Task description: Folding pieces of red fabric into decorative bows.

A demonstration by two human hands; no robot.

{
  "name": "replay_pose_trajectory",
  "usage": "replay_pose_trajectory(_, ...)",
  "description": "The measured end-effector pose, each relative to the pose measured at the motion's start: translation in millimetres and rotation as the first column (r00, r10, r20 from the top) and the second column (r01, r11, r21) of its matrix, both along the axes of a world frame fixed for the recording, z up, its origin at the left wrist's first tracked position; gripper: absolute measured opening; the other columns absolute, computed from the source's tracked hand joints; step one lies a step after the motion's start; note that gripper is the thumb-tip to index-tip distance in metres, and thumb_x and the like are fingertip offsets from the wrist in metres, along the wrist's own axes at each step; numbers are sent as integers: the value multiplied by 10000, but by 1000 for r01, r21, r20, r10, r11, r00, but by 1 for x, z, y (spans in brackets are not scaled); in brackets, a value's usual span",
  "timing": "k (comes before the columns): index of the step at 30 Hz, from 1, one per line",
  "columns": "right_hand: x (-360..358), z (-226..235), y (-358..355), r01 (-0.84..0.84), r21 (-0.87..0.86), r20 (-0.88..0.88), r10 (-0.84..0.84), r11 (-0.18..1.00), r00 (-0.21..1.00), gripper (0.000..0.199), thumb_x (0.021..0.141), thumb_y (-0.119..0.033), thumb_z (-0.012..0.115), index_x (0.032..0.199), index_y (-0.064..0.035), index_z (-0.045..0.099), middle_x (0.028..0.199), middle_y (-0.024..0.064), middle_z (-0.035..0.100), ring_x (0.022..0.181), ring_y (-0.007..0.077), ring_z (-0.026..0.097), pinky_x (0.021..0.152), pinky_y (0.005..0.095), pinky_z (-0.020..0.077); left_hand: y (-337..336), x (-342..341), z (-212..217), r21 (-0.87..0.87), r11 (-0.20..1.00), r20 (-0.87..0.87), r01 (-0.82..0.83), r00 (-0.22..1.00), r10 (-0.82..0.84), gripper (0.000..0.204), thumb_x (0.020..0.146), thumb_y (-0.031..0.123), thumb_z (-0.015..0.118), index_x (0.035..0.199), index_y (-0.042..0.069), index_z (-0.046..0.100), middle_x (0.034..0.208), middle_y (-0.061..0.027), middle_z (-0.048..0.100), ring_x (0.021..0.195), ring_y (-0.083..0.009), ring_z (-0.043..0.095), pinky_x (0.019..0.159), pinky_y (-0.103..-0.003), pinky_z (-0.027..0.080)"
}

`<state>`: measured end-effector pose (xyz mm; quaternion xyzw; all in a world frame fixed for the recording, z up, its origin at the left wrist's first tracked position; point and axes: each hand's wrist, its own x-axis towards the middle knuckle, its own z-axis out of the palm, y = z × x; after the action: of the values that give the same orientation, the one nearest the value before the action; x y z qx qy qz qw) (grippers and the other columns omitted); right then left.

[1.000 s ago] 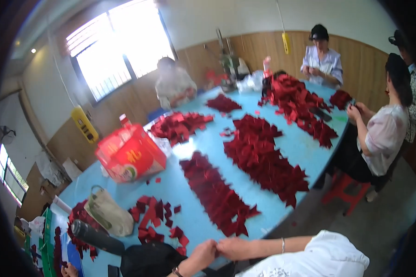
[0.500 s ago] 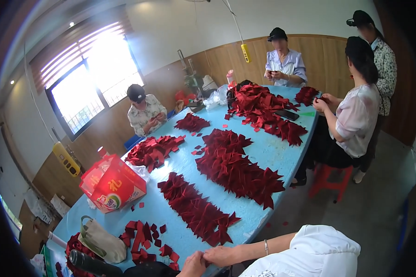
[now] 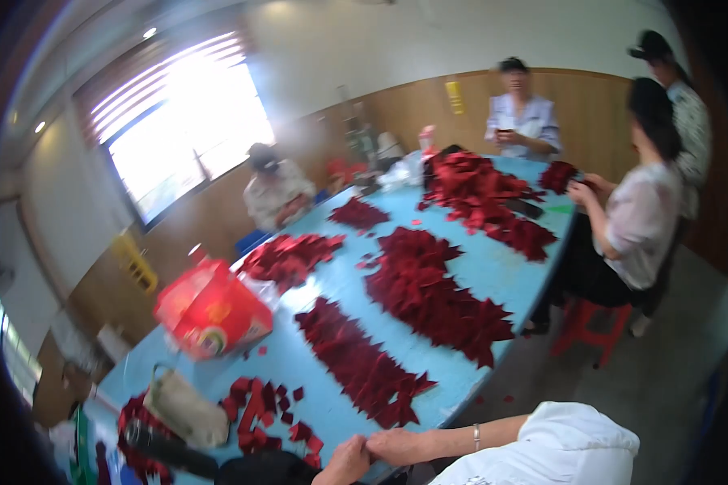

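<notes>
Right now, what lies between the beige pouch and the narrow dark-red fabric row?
In the head view, loose red fabric pieces lie scattered on the blue table between the beige pouch and the narrow row.

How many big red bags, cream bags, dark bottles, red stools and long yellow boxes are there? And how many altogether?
Big red bag: 1
Cream bag: 1
Dark bottle: 1
Red stool: 1
Long yellow boxes: 2
Total: 6
</notes>
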<state>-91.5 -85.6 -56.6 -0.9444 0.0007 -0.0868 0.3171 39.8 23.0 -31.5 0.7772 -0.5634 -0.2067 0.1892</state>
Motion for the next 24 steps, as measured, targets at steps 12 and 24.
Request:
replay_pose_trajectory(12, 8, 9, -24, 66, -118, 140, -49, 991, 989, 115, 734, 54, 570, 825, 2, 523, 794, 177, 541, 745, 342, 567, 607, 411, 478, -27, 10, 12, 112, 994, 11, -9, 1000, 8, 106, 779, 82, 608, 857, 17, 581, 817, -230, 606, 805, -409, 589, 670, -453, 479)
replay_pose_trajectory(24, 1, 12, -15, 3, 16, 47, -4, 1000, 999, 144, 788, 15, 570, 926, -27, 562, 832, 183, 544, 768, 388, 547, 633, 448, 445, 6, 0, 14, -101, 990, -195, -99, 978, 78, 71, 748, 33, 599, 815, 11, 591, 811, -206, 605, 820, -376, 599, 680, -440, 482)
